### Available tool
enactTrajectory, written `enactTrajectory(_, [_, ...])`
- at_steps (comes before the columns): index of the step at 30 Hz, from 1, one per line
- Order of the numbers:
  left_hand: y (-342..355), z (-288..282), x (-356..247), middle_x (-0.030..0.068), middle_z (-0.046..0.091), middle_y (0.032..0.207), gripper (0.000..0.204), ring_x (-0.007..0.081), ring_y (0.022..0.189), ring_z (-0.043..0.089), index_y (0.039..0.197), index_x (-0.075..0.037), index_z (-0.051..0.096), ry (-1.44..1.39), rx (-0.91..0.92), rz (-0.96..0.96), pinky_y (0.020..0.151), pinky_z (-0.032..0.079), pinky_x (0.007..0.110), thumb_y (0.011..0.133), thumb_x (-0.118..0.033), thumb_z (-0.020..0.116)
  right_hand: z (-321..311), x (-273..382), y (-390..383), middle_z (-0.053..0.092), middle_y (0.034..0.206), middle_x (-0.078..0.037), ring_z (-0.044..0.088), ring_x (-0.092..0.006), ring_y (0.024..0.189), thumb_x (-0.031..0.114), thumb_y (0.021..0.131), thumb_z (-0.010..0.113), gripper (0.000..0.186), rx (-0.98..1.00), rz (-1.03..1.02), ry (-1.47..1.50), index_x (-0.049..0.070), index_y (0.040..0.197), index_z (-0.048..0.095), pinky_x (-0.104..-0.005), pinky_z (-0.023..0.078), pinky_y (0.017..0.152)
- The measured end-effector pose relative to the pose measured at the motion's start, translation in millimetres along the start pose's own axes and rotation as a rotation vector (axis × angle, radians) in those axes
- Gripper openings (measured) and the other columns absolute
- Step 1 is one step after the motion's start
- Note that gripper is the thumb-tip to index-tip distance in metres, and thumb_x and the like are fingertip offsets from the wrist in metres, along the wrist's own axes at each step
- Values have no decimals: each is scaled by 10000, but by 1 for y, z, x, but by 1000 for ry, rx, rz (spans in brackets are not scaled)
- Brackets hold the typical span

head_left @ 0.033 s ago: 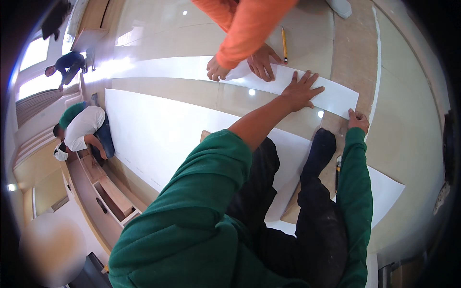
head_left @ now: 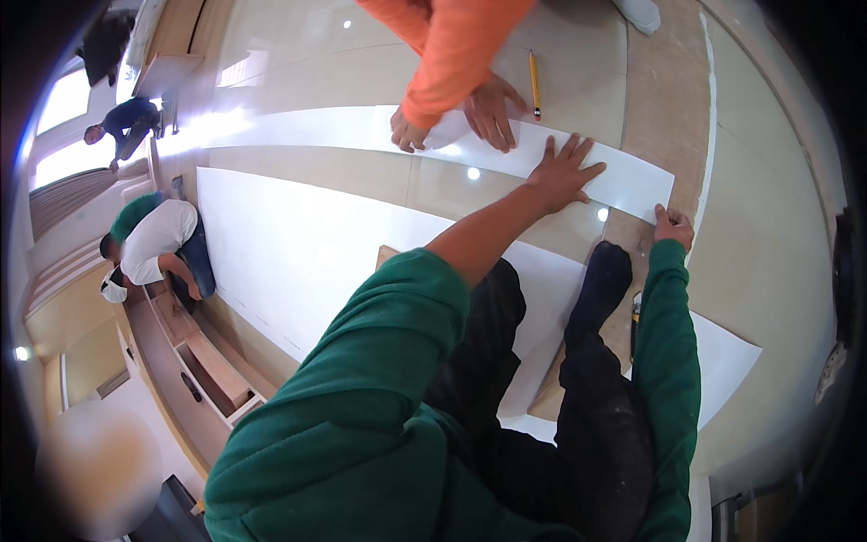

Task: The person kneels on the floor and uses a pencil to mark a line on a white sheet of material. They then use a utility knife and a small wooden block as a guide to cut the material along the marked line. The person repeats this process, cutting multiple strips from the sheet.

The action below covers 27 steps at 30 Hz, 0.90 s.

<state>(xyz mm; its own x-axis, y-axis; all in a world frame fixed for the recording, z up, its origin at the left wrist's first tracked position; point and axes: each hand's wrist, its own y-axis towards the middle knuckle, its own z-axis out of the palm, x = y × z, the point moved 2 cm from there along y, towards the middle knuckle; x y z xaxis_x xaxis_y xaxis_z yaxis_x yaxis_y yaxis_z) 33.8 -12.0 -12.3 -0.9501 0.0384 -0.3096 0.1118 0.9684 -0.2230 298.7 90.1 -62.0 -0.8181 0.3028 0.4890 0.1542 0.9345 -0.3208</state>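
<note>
A long white strip of sheet material (head_left: 630, 177) runs across the floor, its right end over a brown board (head_left: 666, 99). My left hand (head_left: 564, 175) lies flat on the strip with fingers spread. At the strip's near right corner, my right hand (head_left: 674, 228) pinches the edge between thumb and fingers. Opposite me, an orange-sleeved co-worker's hands (head_left: 490, 113) press on the same strip, left of my left hand. Under and beside my legs spreads a large white sheet (head_left: 316, 239).
A yellow pencil (head_left: 535, 83) lies beyond the strip. By my socked foot (head_left: 603, 278) is a dark knife-like tool (head_left: 635, 316), partly hidden by my sleeve. At left, people bend near an open wooden drawer unit (head_left: 212, 366). Another person (head_left: 133, 122) crouches farther back.
The co-worker's orange sleeves have shifted slightly left. My left hand has moved a touch left on the strip; my right hand has stayed at the corner.
</note>
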Motion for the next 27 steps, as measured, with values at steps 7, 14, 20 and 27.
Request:
enactTrajectory(7, [-67,-1,24,152,307,1540,666,338,1438,261,1451,-154,426,-174,12,-476,1087,295,634,874,-370,678,-12,-7,6,731,885,-99,693,-250,840,390,748,792,374,37,58,-12,46,878,727,-373,534,823])
enactTrajectory(14, [-119,-25,130,163,293,1537,793,353,1417,281,1457,-110,395,-300,-171,-986,1072,332,598,810,-391,757,-3,-6,11,729,897,-119,691,-258,848,406,745,797,422,48,5,-47,27,919,733,-371,534,829])
enactTrajectory(20, [-112,-26,142,183,28,1611,1178,409,1487,54,1555,-93,127,-364,-57,-1274,1083,303,660,701,-495,832,3,-16,21,719,870,-134,677,-238,808,395,751,806,440,73,-9,9,-7,909,721,-366,536,799])
enactTrajectory(27, [-107,-36,144,190,-22,1612,1287,436,1484,34,1551,-46,17,-539,11,-1384,1043,334,706,684,-499,853,3,-37,40,691,781,-86,631,-200,716,354,758,822,391,33,-89,45,-6,853,703,-343,533,720])
